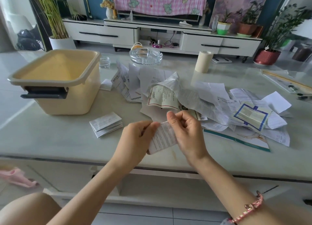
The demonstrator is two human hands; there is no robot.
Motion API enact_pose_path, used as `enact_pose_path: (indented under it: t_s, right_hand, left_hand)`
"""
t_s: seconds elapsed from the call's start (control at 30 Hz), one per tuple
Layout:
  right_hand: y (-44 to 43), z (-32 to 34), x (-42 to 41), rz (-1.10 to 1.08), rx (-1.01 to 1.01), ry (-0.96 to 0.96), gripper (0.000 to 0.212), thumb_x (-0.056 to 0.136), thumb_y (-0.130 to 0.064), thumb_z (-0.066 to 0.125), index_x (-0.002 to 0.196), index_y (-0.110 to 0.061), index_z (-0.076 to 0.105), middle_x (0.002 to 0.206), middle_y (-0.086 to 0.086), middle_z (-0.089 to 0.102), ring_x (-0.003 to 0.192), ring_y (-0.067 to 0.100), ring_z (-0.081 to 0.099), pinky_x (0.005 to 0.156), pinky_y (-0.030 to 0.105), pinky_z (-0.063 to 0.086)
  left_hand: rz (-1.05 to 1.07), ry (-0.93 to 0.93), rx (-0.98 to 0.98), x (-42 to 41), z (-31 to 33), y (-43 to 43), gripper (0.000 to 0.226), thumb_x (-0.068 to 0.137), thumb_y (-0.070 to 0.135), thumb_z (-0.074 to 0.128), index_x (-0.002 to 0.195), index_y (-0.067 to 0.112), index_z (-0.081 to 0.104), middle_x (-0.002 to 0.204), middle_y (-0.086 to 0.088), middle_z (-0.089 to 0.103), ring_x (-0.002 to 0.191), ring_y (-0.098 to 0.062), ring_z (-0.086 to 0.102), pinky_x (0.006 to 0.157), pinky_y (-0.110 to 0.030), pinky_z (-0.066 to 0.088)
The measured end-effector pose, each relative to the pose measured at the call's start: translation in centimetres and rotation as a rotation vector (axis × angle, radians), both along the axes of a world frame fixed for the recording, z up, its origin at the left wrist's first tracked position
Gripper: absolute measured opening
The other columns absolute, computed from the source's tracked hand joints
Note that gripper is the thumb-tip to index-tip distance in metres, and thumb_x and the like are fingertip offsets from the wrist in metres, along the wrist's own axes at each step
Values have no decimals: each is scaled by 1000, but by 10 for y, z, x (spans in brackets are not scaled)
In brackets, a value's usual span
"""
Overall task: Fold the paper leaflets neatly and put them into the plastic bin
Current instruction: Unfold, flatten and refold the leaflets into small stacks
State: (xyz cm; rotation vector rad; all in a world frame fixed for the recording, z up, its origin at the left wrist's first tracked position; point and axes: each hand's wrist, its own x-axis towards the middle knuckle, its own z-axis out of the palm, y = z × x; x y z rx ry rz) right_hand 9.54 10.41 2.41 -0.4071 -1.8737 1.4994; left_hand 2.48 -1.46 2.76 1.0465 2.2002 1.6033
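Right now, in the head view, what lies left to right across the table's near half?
Plastic bin, folded leaflet, left hand, held leaflet, right hand, blue-bordered leaflet.

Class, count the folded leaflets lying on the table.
2: a wide leaflet in front of the bin, a small leaflet between bin and pile. The left hand and right hand hold another leaflet; the pile may hide more.

pale glossy table (50,145) | white TV cabinet (108,34) | potted plants (278,30) | tiled floor (152,214)
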Motion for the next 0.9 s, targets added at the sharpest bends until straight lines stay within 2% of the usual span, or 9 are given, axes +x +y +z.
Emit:
enact_pose_path:
  t_s: [0.13,0.23,0.3,0.43,0.57,0.63,0.73,0.8,0.9]
  right_hand:
    - [-22,-19,-21,176,-67,-213,16,90,-26,58,88,-10,58,66,0,52,47,0,43,45,16,37]
    - [-40,-25,-56,147,-72,-251,12,87,-24,64,81,-16,57,64,-4,54,49,0,45,52,18,39]
    - [-50,-24,-88,113,-61,-223,15,85,-24,67,79,-15,57,65,-4,55,56,5,48,58,24,41]
    - [-58,-18,-142,72,88,-294,21,86,-26,65,95,-7,64,80,1,60,75,17,56,65,24,41]
    - [-66,-37,-151,-13,535,-571,26,92,-34,53,103,-12,61,100,8,63,98,27,58,68,30,37]
    - [-71,-43,-148,-91,679,-618,30,94,-35,48,112,-13,57,113,10,53,109,27,50,79,32,39]
    - [-73,-43,-149,-148,728,-624,31,96,-33,45,120,-15,52,120,10,44,113,26,45,87,33,40]
    - [-72,-43,-152,-143,761,-659,27,98,-29,43,119,-15,51,120,10,44,112,27,46,84,33,40]
    - [-73,-40,-154,-142,796,-695,26,97,-17,41,121,-13,49,122,11,43,111,29,47,83,34,40]
  left_hand:
    - [158,148,-140,-34,-6,-30,29,92,28,55,70,10,65,56,-2,55,46,-13,43,43,-23,35]
    - [331,101,-126,-63,-10,-50,18,88,29,61,72,22,64,67,3,63,60,-15,57,52,-24,43]
    - [471,68,-67,-79,-11,-62,7,88,27,62,84,22,65,75,6,63,71,-14,58,59,-21,44]
    - [617,76,-113,-102,-19,-76,31,89,28,61,116,14,58,106,-3,61,97,-19,55,76,-26,41]
    - [428,416,-463,-101,-33,-73,39,97,28,44,134,16,48,141,-5,45,130,-25,36,103,-31,29]
    - [258,505,-641,-95,-47,-68,53,100,37,14,148,15,22,157,-5,18,145,-20,9,114,-30,9]
    - [168,525,-787,-88,-62,-66,79,76,48,-19,149,18,-12,157,-5,-13,138,-17,-24,112,-31,-13]
    - [169,514,-815,-87,-63,-66,87,68,49,-22,149,18,-11,157,-8,-15,140,-19,-24,111,-33,-15]
    - [182,510,-813,-88,-60,-65,83,74,49,-15,150,17,-4,157,-8,-12,143,-20,-18,113,-38,-13]
